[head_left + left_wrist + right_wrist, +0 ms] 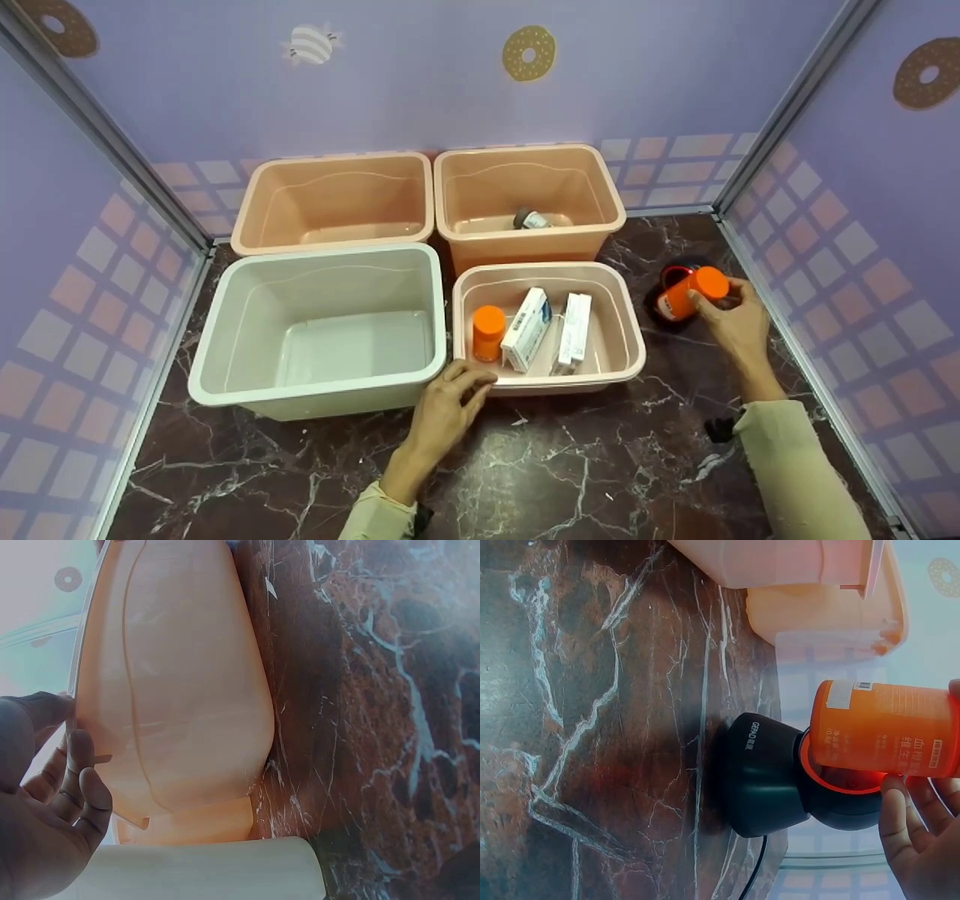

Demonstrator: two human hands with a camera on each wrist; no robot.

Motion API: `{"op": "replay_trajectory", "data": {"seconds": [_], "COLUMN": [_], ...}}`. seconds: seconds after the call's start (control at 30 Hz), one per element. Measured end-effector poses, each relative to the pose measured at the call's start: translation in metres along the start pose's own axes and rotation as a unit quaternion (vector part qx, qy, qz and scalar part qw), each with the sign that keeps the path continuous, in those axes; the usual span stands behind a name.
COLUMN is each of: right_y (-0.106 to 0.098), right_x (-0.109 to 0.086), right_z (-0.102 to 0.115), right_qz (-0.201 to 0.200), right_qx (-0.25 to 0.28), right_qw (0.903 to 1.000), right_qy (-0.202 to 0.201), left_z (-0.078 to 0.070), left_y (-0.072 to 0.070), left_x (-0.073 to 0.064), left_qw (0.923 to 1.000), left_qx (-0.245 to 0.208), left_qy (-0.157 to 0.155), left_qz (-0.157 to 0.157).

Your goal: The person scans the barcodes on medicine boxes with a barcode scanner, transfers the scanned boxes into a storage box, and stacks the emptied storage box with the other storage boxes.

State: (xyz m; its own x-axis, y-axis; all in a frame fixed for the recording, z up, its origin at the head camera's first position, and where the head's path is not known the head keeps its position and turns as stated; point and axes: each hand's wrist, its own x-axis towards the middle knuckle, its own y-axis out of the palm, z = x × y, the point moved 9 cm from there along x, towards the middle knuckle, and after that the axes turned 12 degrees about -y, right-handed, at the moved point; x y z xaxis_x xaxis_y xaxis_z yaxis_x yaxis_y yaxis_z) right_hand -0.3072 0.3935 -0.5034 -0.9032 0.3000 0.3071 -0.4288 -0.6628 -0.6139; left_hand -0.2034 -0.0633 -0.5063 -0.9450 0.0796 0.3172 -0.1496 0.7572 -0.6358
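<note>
An orange pill bottle point(681, 297) is tilted in my right hand point(739, 322), fingers and thumb gripping it near its cap. Its labelled side faces a black scanner point(769, 776) with a red glowing ring, which stands on the table just beyond it. My left hand point(442, 409) pinches the near left rim of the small pink bin point(551, 381); the left wrist view shows thumb and fingers at that edge. Inside this bin stand another orange bottle point(488, 334) and two white medicine boxes, one box point(527, 330) leaning beside the other box point(574, 330).
Left of the pink bin is a pale green bin point(315, 390). Behind stand two peach bins, the left bin point(334, 244) and the right bin point(532, 238); the right one holds a small dark-capped bottle point(534, 220). Patterned walls enclose the marbled table point(525, 465); a cable point(756, 870) trails from the scanner.
</note>
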Motion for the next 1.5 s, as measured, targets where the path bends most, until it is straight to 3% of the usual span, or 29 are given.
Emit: {"op": "replay_trajectory", "data": {"seconds": [0.7,1.5], "right_y": [0.0,0.007], "right_x": [0.001,0.006], "right_z": [-0.007,0.013], "right_qz": [-0.006,0.019], "right_qx": [-0.005,0.043], "right_qw": [0.9997,0.9973], "right_qy": [0.022,-0.057], "left_z": [-0.001,0.0], "left_y": [-0.001,-0.001], "left_x": [-0.001,-0.001], "left_qw": [0.9999,0.9999], "left_qx": [-0.011,-0.016], "left_qy": [0.009,0.001], "left_qz": [-0.005,-0.001]}}
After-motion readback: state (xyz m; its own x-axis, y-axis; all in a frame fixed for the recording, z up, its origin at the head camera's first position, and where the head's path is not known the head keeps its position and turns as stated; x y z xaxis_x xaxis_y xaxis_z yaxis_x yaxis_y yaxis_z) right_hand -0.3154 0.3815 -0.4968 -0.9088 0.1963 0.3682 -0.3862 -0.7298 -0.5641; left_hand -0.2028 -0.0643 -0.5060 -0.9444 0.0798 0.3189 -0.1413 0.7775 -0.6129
